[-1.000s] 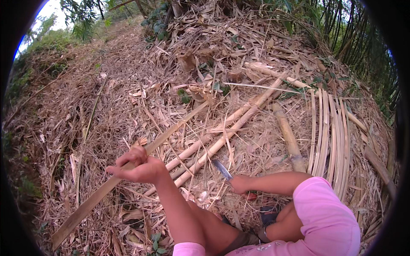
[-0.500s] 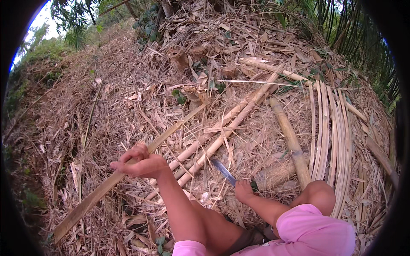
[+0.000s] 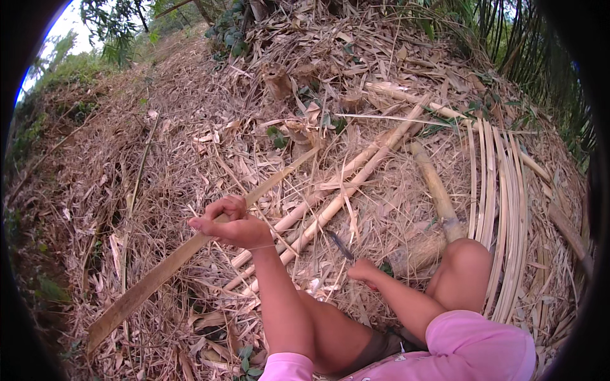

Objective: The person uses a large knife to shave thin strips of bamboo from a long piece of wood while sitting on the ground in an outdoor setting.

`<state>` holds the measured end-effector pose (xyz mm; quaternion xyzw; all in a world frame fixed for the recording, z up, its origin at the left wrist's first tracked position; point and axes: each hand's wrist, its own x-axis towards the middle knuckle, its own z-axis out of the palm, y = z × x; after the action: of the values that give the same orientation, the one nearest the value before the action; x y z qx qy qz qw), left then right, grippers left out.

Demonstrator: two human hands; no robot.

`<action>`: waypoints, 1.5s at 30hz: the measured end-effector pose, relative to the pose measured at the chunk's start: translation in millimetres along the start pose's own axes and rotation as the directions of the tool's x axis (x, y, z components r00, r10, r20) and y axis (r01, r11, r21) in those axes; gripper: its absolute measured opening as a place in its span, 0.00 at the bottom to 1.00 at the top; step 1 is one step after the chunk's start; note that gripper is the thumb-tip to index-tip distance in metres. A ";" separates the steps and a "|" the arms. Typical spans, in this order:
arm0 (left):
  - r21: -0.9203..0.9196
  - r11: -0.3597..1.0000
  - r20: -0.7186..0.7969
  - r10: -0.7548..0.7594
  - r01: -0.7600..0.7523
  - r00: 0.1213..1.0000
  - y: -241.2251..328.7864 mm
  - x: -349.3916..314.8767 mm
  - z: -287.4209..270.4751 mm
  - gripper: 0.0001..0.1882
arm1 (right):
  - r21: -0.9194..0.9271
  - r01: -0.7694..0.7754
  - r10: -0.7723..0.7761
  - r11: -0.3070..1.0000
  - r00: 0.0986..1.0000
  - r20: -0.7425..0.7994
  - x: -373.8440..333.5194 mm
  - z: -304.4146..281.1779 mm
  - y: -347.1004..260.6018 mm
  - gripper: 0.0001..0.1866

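Note:
A long flat bamboo strip (image 3: 149, 274) slants from the lower left up toward a cut stump (image 3: 298, 134). Around its middle, my left hand (image 3: 234, 222) is closed, palm up with the fingers curled over. My right hand (image 3: 364, 271) grips a knife, its handle hidden inside the fist. The knife's dark blade (image 3: 340, 246) points up and left, seen narrow, beside two crossing bamboo poles (image 3: 330, 209) on the ground. Blade and strip are apart.
Several pale split strips (image 3: 505, 209) lie in a bundle at the right. A thicker bamboo piece (image 3: 437, 187) rests near my right knee (image 3: 467, 257). More stumps (image 3: 277, 81) rise farther off. Dry leaf litter (image 3: 171, 159) covers the sloping ground, with green stalks (image 3: 527, 44) at the upper right.
My left hand has shifted right and slightly up with the strip. The knife blade has turned and shows narrower. The whole view has shifted a little, and my right knee appears higher.

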<state>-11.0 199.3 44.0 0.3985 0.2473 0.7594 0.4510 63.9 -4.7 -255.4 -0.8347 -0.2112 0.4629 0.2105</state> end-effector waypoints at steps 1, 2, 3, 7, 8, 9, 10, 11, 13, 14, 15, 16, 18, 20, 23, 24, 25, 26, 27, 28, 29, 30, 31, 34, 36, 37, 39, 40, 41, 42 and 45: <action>-0.010 1.000 0.015 -0.011 0.011 1.000 0.0 0.5 -1.5 0.38 | -0.076 0.031 -0.032 0.997 0.999 -0.006 -10.3 -6.9 -3.5 0.23; -0.016 1.000 0.028 -0.019 0.019 0.999 0.9 2.2 -4.6 0.38 | -0.153 0.065 -0.067 0.986 0.998 -0.005 -21.0 -12.5 -8.8 0.23; -0.022 0.999 0.043 -0.026 0.027 0.999 1.6 3.7 -6.8 0.39 | -0.228 0.098 -0.101 0.969 0.995 -0.002 -29.6 -17.5 -13.4 0.23; -0.096 0.994 0.096 -0.039 0.049 0.995 -0.1 4.8 -9.2 0.40 | -0.229 0.252 -0.268 0.940 0.962 -0.045 -63.2 -47.8 -18.7 0.20; -0.088 0.995 0.114 -0.037 0.047 0.993 -4.1 4.4 -11.6 0.39 | -0.184 0.287 -0.312 0.940 0.942 -0.126 -87.5 -64.4 -34.7 0.19; -0.083 0.995 0.133 -0.035 0.047 0.991 -6.0 3.0 -11.1 0.39 | -0.143 0.324 -0.349 0.935 0.913 -0.212 -109.2 -80.5 -49.6 0.18; -0.084 0.996 0.158 -0.025 0.039 0.987 -4.3 3.0 -10.6 0.40 | -0.073 0.352 -0.358 0.933 0.892 -0.274 -123.4 -89.7 -62.8 0.16; -0.080 0.996 0.182 -0.021 0.036 0.983 -4.4 2.4 -11.8 0.40 | -0.004 0.378 -0.358 0.926 0.873 -0.331 -134.0 -96.0 -75.1 0.15; -0.060 0.997 0.193 -0.027 0.039 0.981 -7.9 -2.7 -13.0 0.41 | 0.060 0.581 -0.510 0.812 0.755 -0.413 -146.4 -109.5 -101.6 0.13; -0.038 0.999 0.171 -0.018 0.024 0.985 -4.2 -0.9 -15.9 0.41 | 0.095 0.630 -0.562 0.771 0.742 -0.366 -158.9 -118.5 -127.1 0.14; -0.032 0.999 0.155 -0.018 0.023 0.988 -4.3 -2.2 -13.5 0.41 | 0.124 0.669 -0.603 0.733 0.724 -0.335 -165.9 -130.3 -147.9 0.16; -0.036 0.999 0.164 -0.017 0.023 0.986 -2.5 -3.6 -8.5 0.41 | 0.088 0.689 -0.644 0.719 0.709 -0.287 -162.7 -140.3 -161.7 0.16; -0.036 0.999 0.179 -0.017 0.024 0.984 -4.7 -10.1 -4.9 0.41 | 0.025 0.726 -0.712 0.687 0.680 -0.177 -147.5 -150.8 -176.0 0.17; -0.068 0.997 0.194 -0.031 0.045 0.981 -2.1 -15.1 -3.6 0.42 | -0.051 0.756 -0.750 0.653 0.634 -0.190 -125.8 -146.0 -176.3 0.17; -0.063 0.998 0.301 0.017 0.002 0.954 -1.1 -9.7 -3.0 0.42 | -0.031 0.823 -0.789 0.568 0.533 -0.307 -104.9 -126.5 -170.7 0.12; -0.042 0.999 0.339 0.021 -0.007 0.941 -1.5 -12.7 -9.2 0.42 | -0.023 0.829 -0.792 0.559 0.525 -0.311 -101.1 -121.3 -167.1 0.12; -0.052 0.998 0.336 -0.004 0.023 0.942 -2.8 -14.8 -13.0 0.42 | -0.017 0.834 -0.794 0.551 0.518 -0.318 -97.2 -118.4 -164.2 0.12; -0.036 0.999 0.358 0.006 0.008 0.934 -1.4 -16.3 -12.8 0.42 | -0.032 0.844 -0.802 0.536 0.496 -0.332 -93.4 -121.5 -164.1 0.13; -0.023 1.000 0.381 0.014 -0.006 0.924 1.3 -18.0 -12.5 0.42 | -0.059 0.879 -0.815 0.472 0.410 -0.409 -92.6 -117.2 -161.3 0.11; -0.006 1.000 0.403 0.020 -0.019 0.915 1.9 -19.2 -13.0 0.43 | -0.037 0.886 -0.822 0.462 0.411 -0.394 -93.5 -116.6 -161.1 0.11; -0.030 0.999 0.445 0.050 -0.041 0.894 -0.3 -18.4 -14.1 0.43 | -0.017 0.892 -0.828 0.452 0.412 -0.381 -96.3 -118.1 -161.3 0.12; -0.026 0.998 0.461 0.066 -0.060 0.885 -0.8 -21.0 -13.4 0.42 | 0.003 0.897 -0.833 0.443 0.413 -0.369 -98.1 -120.3 -160.6 0.12; -0.022 0.997 0.480 0.081 -0.080 0.873 0.5 -24.3 -12.5 0.42 | 0.019 0.896 -0.834 0.444 0.421 -0.356 -97.9 -121.7 -159.0 0.11; -0.026 0.992 0.507 0.117 -0.121 0.854 -0.3 -34.2 -2.3 0.41 | 0.032 0.868 -0.810 0.495 0.475 -0.344 -88.0 -133.0 -156.1 0.12; -0.022 0.994 0.523 0.100 -0.104 0.846 -2.1 -40.2 1.8 0.41 | 0.057 0.831 -0.774 0.553 0.537 -0.336 -80.3 -134.8 -153.0 0.12; -0.057 0.995 0.522 0.096 -0.078 0.848 -1.6 -38.3 0.6 0.41 | 0.054 0.836 -0.780 0.545 0.530 -0.331 -78.8 -135.7 -153.8 0.13; -0.034 0.996 0.524 0.084 -0.077 0.848 1.4 -36.4 0.8 0.41 | 0.001 0.842 -0.796 0.539 0.510 -0.326 -75.4 -135.2 -154.0 0.14; -0.022 0.997 0.524 0.078 -0.078 0.848 3.8 -34.9 0.5 0.41 | -0.022 0.846 -0.799 0.533 0.495 -0.341 -74.8 -136.7 -154.0 0.14; -0.014 0.999 0.564 0.040 -0.039 0.825 5.8 -32.5 -2.1 0.42 | -0.043 0.848 -0.802 0.528 0.482 -0.352 -73.6 -137.5 -153.9 0.13; 0.048 0.990 0.537 0.085 -0.131 0.839 4.3 -35.2 1.0 0.42 | -0.064 0.850 -0.806 0.523 0.469 -0.363 -72.3 -137.9 -153.6 0.13; 0.174 0.905 0.537 0.243 -0.388 0.808 -2.8 -32.4 11.2 0.44 | -0.068 0.855 -0.802 0.515 0.452 -0.390 -68.3 -140.5 -153.2 0.13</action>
<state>8.6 172.2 35.8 0.6770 0.1538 0.6514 0.3060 127.9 61.9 -57.1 -0.6793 -0.5145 0.1464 0.5025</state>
